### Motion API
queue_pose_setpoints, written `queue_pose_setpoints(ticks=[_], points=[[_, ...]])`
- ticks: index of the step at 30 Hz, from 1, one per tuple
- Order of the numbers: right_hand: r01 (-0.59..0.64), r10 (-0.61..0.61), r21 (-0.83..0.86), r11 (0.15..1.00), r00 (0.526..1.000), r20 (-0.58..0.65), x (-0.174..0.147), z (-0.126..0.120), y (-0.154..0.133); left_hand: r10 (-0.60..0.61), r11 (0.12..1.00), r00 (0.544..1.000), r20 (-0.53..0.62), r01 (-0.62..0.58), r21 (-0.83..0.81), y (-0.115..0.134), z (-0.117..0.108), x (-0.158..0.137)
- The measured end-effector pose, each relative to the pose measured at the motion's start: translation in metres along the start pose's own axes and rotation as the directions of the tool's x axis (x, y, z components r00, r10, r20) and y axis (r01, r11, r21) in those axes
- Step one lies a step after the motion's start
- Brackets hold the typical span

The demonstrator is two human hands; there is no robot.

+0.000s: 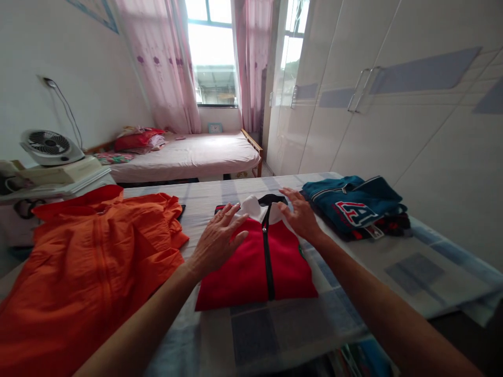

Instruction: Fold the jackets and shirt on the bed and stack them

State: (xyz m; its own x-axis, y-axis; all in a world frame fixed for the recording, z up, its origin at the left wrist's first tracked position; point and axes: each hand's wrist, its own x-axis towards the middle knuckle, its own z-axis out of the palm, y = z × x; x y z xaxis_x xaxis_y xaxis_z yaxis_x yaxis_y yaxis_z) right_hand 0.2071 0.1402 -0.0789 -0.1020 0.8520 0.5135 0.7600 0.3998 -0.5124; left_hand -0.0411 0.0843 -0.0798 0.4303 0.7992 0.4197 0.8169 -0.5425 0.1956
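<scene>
Blue-and-white checked cloth (414, 272): beneath folded red, white-collared zip jacket (239, 277), near front edge
Room: pink fabric curtains (157, 68), glossy white wardrobe (412, 131) beyond
Left hand (218, 233): palm down over jacket, fingers spread, gripping nothing
Right hand (302, 215): fingers apart beside collar (251, 208), holding nothing

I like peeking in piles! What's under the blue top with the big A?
Dark, red-patterned cloth pokes out beneath the blue top. The rest is covered, so I can't tell how many layers there are.

On the right, a large letter A (357, 213) stands on the folded blue garment (348, 197); markings on the far clock (215, 128) are too small to read.
</scene>
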Motion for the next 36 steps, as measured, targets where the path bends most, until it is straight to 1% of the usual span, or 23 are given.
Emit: queue_pose_setpoints(ticks=[1,2,4,5,6,7,9,11,13,14,15,16,17,18,19,20,22,24,26,29,33,35,36], points=[[0.065,-0.062,-0.057,0.996,0.997,0.048,-0.001,0.007,-0.005,-0.031,0.999,0.999,0.016,0.032,-0.02,-0.006,0.007,0.004],[0.104,-0.092,-0.107,0.989,0.989,0.118,-0.003,0.016,-0.008,-0.082,0.996,0.996,0.039,0.083,-0.033,-0.013,0.016,0.006],[0.111,-0.06,-0.171,0.979,0.958,0.281,-0.008,0.036,-0.007,-0.178,0.982,0.98,0.086,0.182,-0.045,-0.03,0.034,0.006],[0.098,-0.027,-0.193,0.976,0.94,0.341,-0.01,0.045,-0.004,-0.206,0.976,0.973,0.1,0.212,-0.047,-0.037,0.041,0.003],[0.082,0.001,-0.207,0.975,0.928,0.373,-0.013,0.053,-0.001,-0.223,0.972,0.969,0.107,0.229,-0.046,-0.044,0.047,0.001],[0.069,0.018,-0.214,0.974,0.925,0.379,-0.015,0.058,0.002,-0.239,0.968,0.964,0.111,0.246,-0.046,-0.05,0.05,-0.003],[0.065,0.013,-0.203,0.977,0.931,0.365,-0.017,0.062,0.006,-0.27,0.96,0.956,0.114,0.276,-0.041,-0.058,0.053,-0.008],[0.064,-0.004,-0.161,0.985,0.938,0.348,-0.017,0.061,0.006,-0.287,0.956,0.951,0.115,0.292,-0.038,-0.061,0.052,-0.012],[0.036,-0.011,-0.073,0.997,0.95,0.312,-0.016,0.055,0.005,-0.292,0.954,0.95,0.112,0.297,-0.039,-0.061,0.05,-0.013],[-0.025,0.021,0.013,1.0,0.964,0.266,-0.014,0.051,0.005,-0.292,0.954,0.95,0.11,0.297,-0.04,-0.06,0.05,-0.013],[-0.119,0.092,0.119,0.986,0.974,0.207,-0.013,0.046,0.006,-0.293,0.954,0.95,0.106,0.298,-0.041,-0.06,0.049,-0.013],[-0.226,0.195,0.229,0.947,0.969,0.151,-0.012,0.041,0.007,-0.295,0.953,0.95,0.102,0.3,-0.043,-0.059,0.049,-0.012],[-0.33,0.311,0.327,0.885,0.944,0.111,-0.012,0.034,0.01,-0.298,0.952,0.95,0.097,0.303,-0.046,-0.058,0.048,-0.012],[-0.418,0.416,0.402,0.815,0.904,0.097,-0.013,0.027,0.014,-0.302,0.951,0.949,0.091,0.307,-0.049,-0.058,0.048,-0.012],[-0.488,0.497,0.447,0.749,0.861,0.108,-0.016,0.02,0.017,-0.306,0.949,0.948,0.084,0.311,-0.054,-0.058,0.048,-0.012],[-0.541,0.546,0.469,0.698,0.826,0.14,-0.02,0.012,0.021,-0.311,0.947,0.947,0.077,0.316,-0.059,-0.058,0.048,-0.012],[-0.618,0.58,0.501,0.607,0.775,0.254,-0.032,-0.001,0.028,-0.318,0.944,0.946,0.064,0.322,-0.073,-0.058,0.049,-0.012],[-0.674,0.564,0.543,0.501,0.73,0.385,-0.044,-0.012,0.031,-0.325,0.94,0.944,0.054,0.329,-0.089,-0.059,0.051,-0.013],[-0.709,0.518,0.579,0.402,0.698,0.494,-0.051,-0.019,0.029,-0.331,0.937,0.943,0.048,0.334,-0.104,-0.059,0.051,-0.013],[-0.75,0.438,0.601,0.275,0.655,0.616,-0.048,-0.021,0.02,-0.337,0.934,0.94,0.044,0.34,-0.113,-0.059,0.051,-0.013],[-0.792,0.313,0.595,0.141,0.605,0.732,-0.033,-0.012,0.006,-0.329,0.937,0.943,0.049,0.333,-0.103,-0.059,0.05,-0.014],[-0.791,0.276,0.605,0.092,0.604,0.748,-0.029,-0.005,0.002,-0.314,0.943,0.948,0.051,0.318,-0.098,-0.06,0.05,-0.014],[-0.784,0.268,0.616,0.079,0.612,0.745,-0.027,-0.001,0.0,-0.307,0.946,0.95,0.051,0.31,-0.096,-0.06,0.05,-0.014]])
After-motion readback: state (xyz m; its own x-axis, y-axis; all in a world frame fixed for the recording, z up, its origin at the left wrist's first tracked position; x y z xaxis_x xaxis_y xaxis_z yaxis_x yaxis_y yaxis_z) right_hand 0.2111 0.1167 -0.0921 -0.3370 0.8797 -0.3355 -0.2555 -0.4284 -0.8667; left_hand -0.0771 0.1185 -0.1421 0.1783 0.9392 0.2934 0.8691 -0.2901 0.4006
